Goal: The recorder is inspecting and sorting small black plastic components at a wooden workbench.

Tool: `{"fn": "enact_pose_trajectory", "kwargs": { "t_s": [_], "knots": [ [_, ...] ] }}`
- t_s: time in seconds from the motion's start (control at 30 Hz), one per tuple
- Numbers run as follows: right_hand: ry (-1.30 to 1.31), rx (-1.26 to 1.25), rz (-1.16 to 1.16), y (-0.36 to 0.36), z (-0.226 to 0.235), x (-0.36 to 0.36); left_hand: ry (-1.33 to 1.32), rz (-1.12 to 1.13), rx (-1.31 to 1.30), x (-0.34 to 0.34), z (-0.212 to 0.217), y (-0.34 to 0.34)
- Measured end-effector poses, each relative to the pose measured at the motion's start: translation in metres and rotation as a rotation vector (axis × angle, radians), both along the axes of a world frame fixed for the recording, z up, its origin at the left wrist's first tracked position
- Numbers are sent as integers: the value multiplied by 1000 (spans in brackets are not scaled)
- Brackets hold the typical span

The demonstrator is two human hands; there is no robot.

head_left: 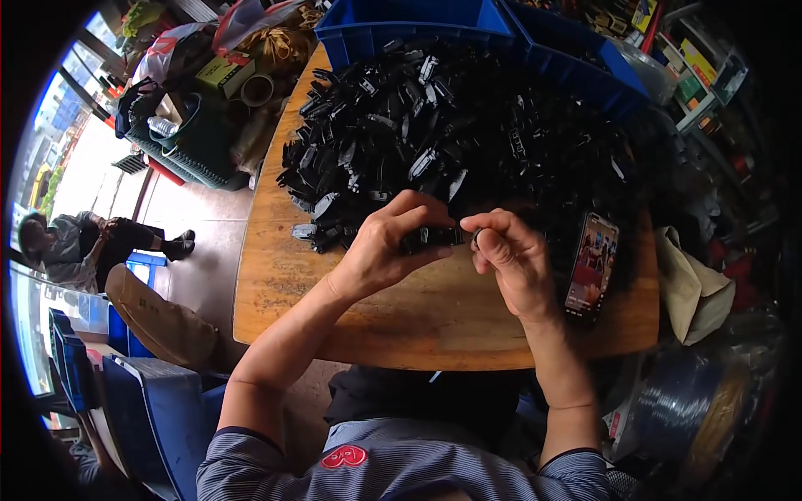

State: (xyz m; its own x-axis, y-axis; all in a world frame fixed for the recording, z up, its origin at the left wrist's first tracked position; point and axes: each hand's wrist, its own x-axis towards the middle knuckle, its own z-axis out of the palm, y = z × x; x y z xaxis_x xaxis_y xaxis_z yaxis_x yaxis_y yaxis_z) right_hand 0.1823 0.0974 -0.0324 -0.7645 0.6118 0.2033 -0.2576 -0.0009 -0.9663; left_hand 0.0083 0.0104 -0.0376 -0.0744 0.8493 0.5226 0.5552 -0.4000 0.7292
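Observation:
My left hand [383,244] is closed around a small black plastic part [430,239], held above the near half of the table. Just to its right, my right hand [516,255] has thumb and forefinger pinched together, facing the end of that part. Something small and dark shows at those fingertips, too small to name. Beyond both hands lies a wide heap of similar black plastic parts [388,125], some with shiny grey faces. A few lie loose at the heap's near left edge.
The wooden table [284,292] carries a lit phone [591,263] beside my right forearm. Blue bins [418,32] stand at the far edge. Left, a seated person [75,242] is by the window; bags and boxes crowd the floor. A wire spool [689,401] is at right.

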Motion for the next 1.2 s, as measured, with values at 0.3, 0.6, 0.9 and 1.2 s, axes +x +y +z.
{"fn": "enact_pose_trajectory", "kwargs": {
  "t_s": [0.3,0.6,0.9,1.2],
  "knots": [
    [67,-228,159,6,3,-7,-336,-101,-360,-2,23,-13],
    [-6,-587,330,11,-16,-3,-95,-117,-135,-3,13,-11],
    [-79,-547,358,4,-15,-7,-410,-116,-332,2,11,-15],
    [-14,112,-222,-3,-21,-16,-834,-277,-549,30,-1,2]
  ]
}}
